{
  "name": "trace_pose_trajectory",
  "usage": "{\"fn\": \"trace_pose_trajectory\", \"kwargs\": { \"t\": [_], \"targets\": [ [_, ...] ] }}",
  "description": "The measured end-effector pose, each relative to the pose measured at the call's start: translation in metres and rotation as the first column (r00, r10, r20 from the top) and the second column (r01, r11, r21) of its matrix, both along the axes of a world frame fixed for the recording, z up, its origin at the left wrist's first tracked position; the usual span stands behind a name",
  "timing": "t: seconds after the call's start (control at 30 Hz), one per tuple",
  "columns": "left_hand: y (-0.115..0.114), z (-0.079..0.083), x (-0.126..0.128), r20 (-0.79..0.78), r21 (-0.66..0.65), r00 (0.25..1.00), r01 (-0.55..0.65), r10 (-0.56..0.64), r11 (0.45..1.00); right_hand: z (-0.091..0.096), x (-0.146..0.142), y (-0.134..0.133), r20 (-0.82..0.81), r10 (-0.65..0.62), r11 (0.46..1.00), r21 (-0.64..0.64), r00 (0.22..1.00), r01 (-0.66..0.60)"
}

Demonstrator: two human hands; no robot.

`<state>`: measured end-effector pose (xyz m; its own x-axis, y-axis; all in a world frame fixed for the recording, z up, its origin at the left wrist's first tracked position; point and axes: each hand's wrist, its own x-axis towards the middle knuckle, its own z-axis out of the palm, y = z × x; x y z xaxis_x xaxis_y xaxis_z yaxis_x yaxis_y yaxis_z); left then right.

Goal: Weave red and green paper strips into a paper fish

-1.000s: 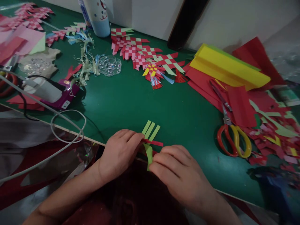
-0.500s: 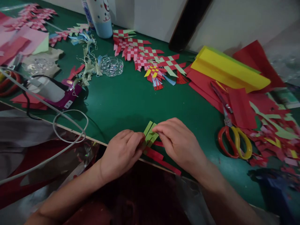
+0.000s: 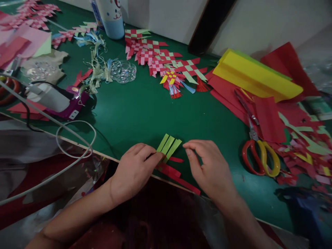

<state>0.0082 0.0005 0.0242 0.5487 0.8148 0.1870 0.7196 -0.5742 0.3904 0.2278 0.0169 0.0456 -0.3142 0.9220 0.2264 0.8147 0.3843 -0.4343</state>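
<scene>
Drawn back off the green strips (image 3: 169, 145), right hand (image 3: 210, 167) hangs empty; left hand (image 3: 136, 169) pins them at lower centre, red strips (image 3: 172, 172) mostly unwoven.

Three pale green strips (image 3: 169, 145), lying flat, fanned side by side, slanting up to the right, lower ends pinned under the left hand (image 3: 135, 169) (well left of the scissors (image 3: 259, 157)), red strips (image 3: 172, 172) crossing beneath them, slanting down to the right
</scene>
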Motion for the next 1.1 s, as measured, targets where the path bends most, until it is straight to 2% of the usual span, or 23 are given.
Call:
{"fn": "trace_pose_trajectory", "kwargs": {
  "t": [0.17, 0.3, 0.5, 0.7, 0.9, 1.1],
  "targets": [
    [-0.001, 0.000, 0.001, 0.018, 0.028, 1.000, -0.007, 0.006, 1.000, -0.006, -0.002, -0.030, 0.090, 0.035, 0.999, -0.036, 0.995, -0.031],
    [-0.003, -0.002, 0.001, 0.004, 0.040, 1.000, -0.009, 0.009, 0.999, -0.008, -0.006, -0.040, 0.064, 0.045, 0.996, -0.076, 0.997, -0.040],
    [-0.003, -0.001, 0.005, -0.006, 0.097, 1.000, -0.021, 0.022, 0.995, -0.009, -0.011, -0.035, 0.019, 0.002, 0.997, -0.073, 1.000, -0.001],
    [-0.004, 0.003, 0.007, -0.044, 0.091, 0.999, -0.027, 0.031, 0.995, -0.004, -0.016, -0.032, 0.022, 0.030, 0.992, -0.123, 0.999, -0.027],
    [-0.004, 0.001, 0.007, 0.021, 0.108, 0.999, -0.031, 0.029, 0.994, 0.000, -0.019, -0.032, 0.014, 0.043, 0.988, -0.151, 0.999, -0.040],
    [-0.001, -0.004, 0.005, 0.072, 0.114, 0.997, -0.030, 0.021, 0.993, 0.001, -0.014, -0.026, -0.089, -0.042, 0.956, -0.292, 0.995, 0.014]
  ]
}}
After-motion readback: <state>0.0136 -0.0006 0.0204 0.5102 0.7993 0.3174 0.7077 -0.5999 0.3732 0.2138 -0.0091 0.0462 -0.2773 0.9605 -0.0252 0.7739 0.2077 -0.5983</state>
